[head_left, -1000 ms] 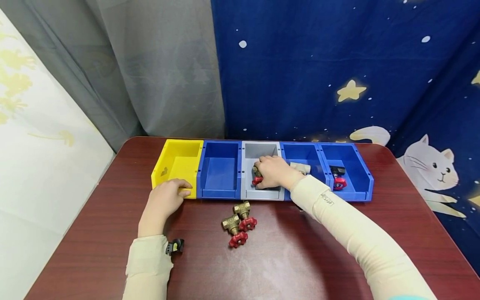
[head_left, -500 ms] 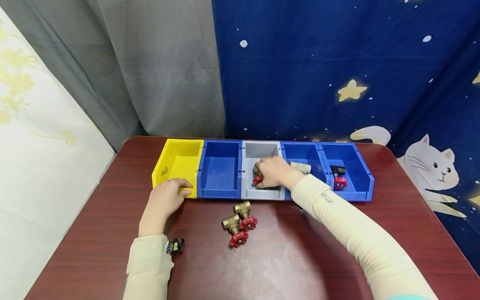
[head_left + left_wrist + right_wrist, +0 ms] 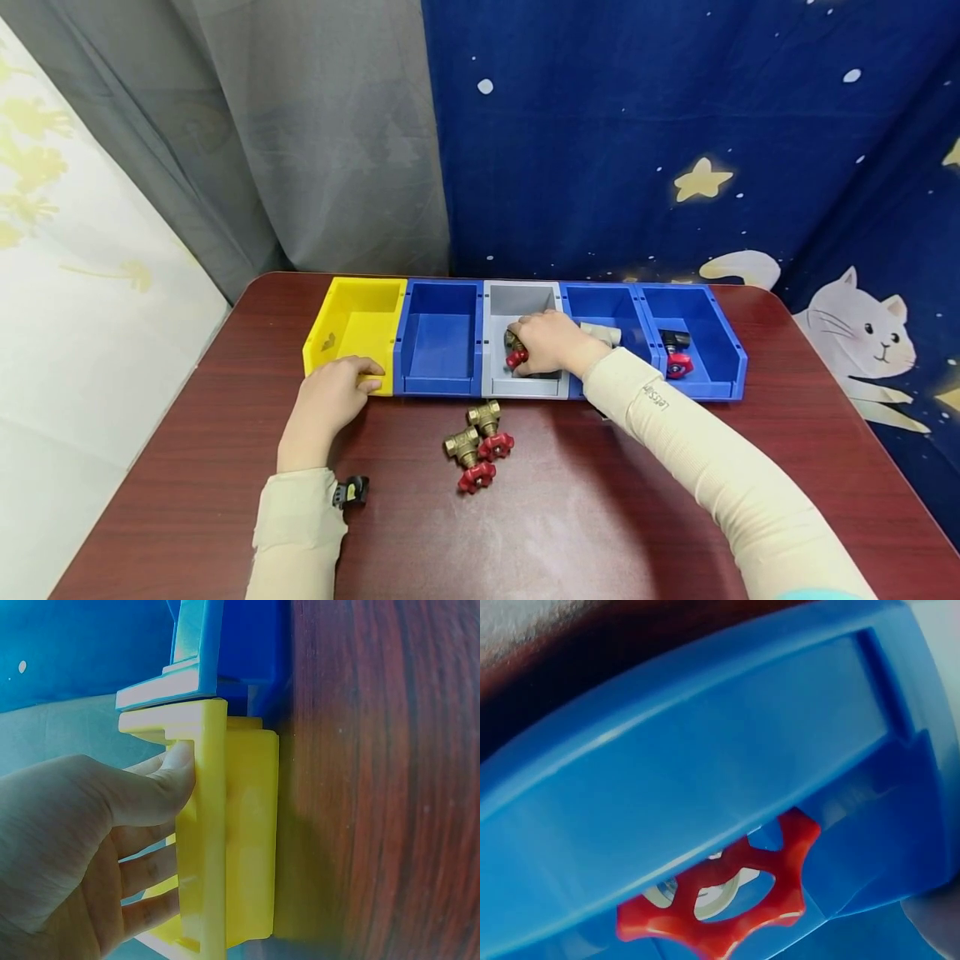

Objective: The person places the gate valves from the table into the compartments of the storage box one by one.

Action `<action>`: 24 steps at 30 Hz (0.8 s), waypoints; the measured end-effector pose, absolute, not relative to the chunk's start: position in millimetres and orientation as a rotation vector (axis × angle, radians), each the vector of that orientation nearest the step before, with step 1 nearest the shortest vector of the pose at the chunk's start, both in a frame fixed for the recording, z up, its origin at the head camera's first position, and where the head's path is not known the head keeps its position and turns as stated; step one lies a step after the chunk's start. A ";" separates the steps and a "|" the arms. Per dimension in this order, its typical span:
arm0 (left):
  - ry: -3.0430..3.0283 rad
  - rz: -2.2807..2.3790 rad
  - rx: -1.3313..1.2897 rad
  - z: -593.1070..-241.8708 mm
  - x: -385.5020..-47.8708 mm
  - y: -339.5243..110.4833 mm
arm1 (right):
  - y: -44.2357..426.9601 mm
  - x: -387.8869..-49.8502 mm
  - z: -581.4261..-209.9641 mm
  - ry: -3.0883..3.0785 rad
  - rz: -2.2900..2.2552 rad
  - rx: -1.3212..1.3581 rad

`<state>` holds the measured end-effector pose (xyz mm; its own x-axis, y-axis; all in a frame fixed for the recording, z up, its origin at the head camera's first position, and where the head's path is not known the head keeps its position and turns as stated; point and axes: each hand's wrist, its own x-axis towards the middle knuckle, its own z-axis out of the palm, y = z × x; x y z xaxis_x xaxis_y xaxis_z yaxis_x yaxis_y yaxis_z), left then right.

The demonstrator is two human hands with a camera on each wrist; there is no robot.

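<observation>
My left hand grips the front wall of the yellow bin; in the left wrist view the thumb of that hand lies on the yellow front lip, fingers behind it. Inside the grey bin, my right hand holds a brass valve with a red handwheel, its fingers curled over it. Two brass valves with red wheels lie on the table before the bins. The right wrist view shows a red handwheel behind a blue bin wall.
A blue bin stands between the yellow and grey ones. Right of the grey bin, one blue bin holds a white pipe fitting; the last blue bin holds a black fitting with a red wheel. Curtains hang behind the table.
</observation>
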<state>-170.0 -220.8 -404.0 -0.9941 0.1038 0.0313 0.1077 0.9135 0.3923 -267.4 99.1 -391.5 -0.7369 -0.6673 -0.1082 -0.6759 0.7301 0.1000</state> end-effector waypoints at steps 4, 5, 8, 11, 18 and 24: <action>-3.059 -0.628 -0.176 -403.7 -169.4 -220.8 | 100.2 -268.1 -388.9 2.844 0.185 -1.099; -3.057 -0.628 -0.177 -403.6 -169.3 -220.8 | 100.8 -267.7 -387.2 2.847 0.176 -1.100; -3.058 -0.632 -0.176 -403.0 -168.9 -220.7 | 103.4 -265.5 -382.3 2.868 0.127 -1.123; -3.058 -0.633 -0.175 -402.7 -168.5 -220.7 | 107.2 -261.2 -377.8 2.900 0.082 -1.186; -3.061 -0.635 -0.175 -403.0 -168.2 -220.6 | 116.1 -247.3 -373.5 2.946 -0.028 -1.250; -3.065 -0.635 -0.169 -402.3 -168.8 -220.4 | 123.0 -233.1 -372.0 2.974 -0.148 -1.259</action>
